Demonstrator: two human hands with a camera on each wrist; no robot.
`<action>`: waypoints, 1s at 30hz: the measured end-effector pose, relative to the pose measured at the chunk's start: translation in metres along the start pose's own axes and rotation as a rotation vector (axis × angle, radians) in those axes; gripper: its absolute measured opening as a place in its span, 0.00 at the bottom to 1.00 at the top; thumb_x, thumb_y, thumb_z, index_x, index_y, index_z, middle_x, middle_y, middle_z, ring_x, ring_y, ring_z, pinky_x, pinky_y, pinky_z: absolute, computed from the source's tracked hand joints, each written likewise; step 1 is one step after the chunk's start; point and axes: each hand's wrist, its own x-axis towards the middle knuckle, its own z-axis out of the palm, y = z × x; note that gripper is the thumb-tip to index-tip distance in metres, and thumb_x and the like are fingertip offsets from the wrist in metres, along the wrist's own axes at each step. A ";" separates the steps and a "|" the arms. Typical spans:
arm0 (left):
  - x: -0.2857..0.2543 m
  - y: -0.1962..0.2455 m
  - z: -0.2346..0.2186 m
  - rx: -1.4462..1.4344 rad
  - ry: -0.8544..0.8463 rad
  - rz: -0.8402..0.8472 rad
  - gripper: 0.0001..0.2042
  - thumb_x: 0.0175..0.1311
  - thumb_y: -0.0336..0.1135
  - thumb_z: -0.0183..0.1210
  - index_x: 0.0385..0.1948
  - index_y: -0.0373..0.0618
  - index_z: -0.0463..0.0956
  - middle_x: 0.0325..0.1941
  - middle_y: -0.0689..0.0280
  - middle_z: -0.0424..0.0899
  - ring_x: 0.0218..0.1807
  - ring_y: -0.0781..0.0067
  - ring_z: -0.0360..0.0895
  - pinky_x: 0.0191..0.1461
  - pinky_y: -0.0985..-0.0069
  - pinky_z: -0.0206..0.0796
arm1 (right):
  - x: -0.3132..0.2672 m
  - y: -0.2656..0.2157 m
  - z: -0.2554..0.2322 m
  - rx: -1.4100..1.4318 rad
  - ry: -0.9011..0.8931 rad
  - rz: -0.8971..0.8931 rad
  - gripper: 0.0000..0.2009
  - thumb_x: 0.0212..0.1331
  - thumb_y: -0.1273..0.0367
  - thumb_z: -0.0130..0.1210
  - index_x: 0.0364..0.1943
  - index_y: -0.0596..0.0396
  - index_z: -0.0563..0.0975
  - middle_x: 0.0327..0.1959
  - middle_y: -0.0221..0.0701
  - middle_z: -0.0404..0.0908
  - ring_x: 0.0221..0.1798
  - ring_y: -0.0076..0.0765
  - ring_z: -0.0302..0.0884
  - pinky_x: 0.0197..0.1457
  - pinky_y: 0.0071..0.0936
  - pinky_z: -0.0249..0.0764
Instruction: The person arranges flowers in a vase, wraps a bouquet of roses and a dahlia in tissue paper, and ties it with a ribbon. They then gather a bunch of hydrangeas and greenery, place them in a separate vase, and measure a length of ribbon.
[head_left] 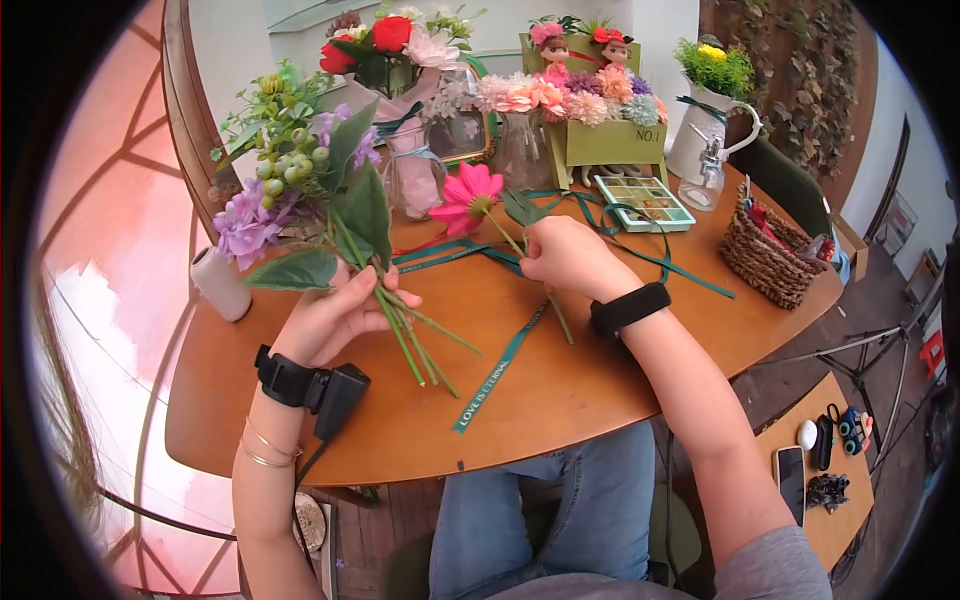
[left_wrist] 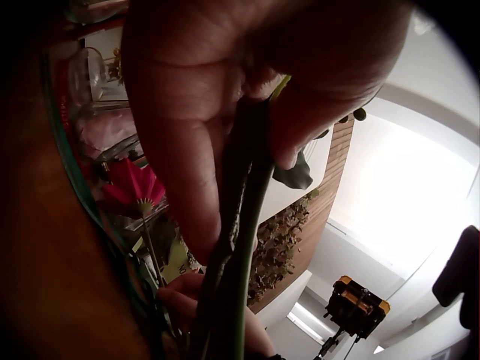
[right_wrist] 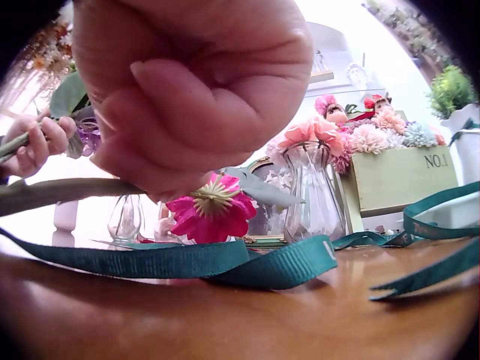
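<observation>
My left hand grips the green stems of a small bunch with purple blossoms, pale green berries and broad leaves, over the table's left side. In the left wrist view, thumb and fingers close round the thick stems. My right hand holds a pink flower by its stem, fingers curled, the bloom tilted toward the bunch. The right wrist view shows the bloom from behind, below the curled fingers. Beneath the hands lies a teal ribbon printed with "LOVE IS ETERNAL".
Behind stand a wrapped rose bouquet, glass vases, a green flower box with dolls and a white pitcher. A compartment box and wicker basket sit at the right. A white cylinder stands at the left.
</observation>
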 end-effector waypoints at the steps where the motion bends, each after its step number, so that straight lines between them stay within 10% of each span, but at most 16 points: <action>1: 0.001 0.000 0.000 0.007 0.008 -0.002 0.13 0.62 0.37 0.43 0.44 0.43 0.58 0.40 0.66 0.67 0.47 0.61 0.71 0.49 0.66 0.66 | 0.000 0.000 0.000 0.015 -0.035 0.002 0.07 0.40 0.71 0.51 0.13 0.60 0.72 0.09 0.32 0.73 0.16 0.30 0.73 0.26 0.25 0.69; 22: 0.007 -0.001 -0.019 0.010 0.067 0.028 0.13 0.62 0.39 0.44 0.44 0.45 0.57 0.38 0.67 0.67 0.47 0.64 0.70 0.48 0.66 0.67 | -0.002 0.001 -0.004 0.039 -0.192 0.097 0.09 0.42 0.69 0.53 0.14 0.59 0.73 0.12 0.35 0.73 0.20 0.36 0.74 0.27 0.30 0.70; 27: 0.007 -0.004 -0.028 -0.028 0.082 0.064 0.12 0.63 0.37 0.42 0.44 0.44 0.58 0.40 0.67 0.68 0.49 0.63 0.70 0.48 0.69 0.67 | 0.002 -0.009 -0.001 0.084 0.304 -0.285 0.13 0.48 0.64 0.52 0.16 0.60 0.71 0.15 0.41 0.70 0.19 0.45 0.67 0.23 0.33 0.63; 30: 0.009 -0.005 -0.032 0.011 0.042 0.078 0.12 0.63 0.38 0.42 0.43 0.44 0.58 0.39 0.68 0.68 0.49 0.63 0.70 0.49 0.69 0.67 | -0.006 -0.019 -0.007 0.389 0.552 -0.489 0.13 0.55 0.64 0.45 0.24 0.61 0.72 0.17 0.33 0.70 0.18 0.27 0.65 0.22 0.22 0.62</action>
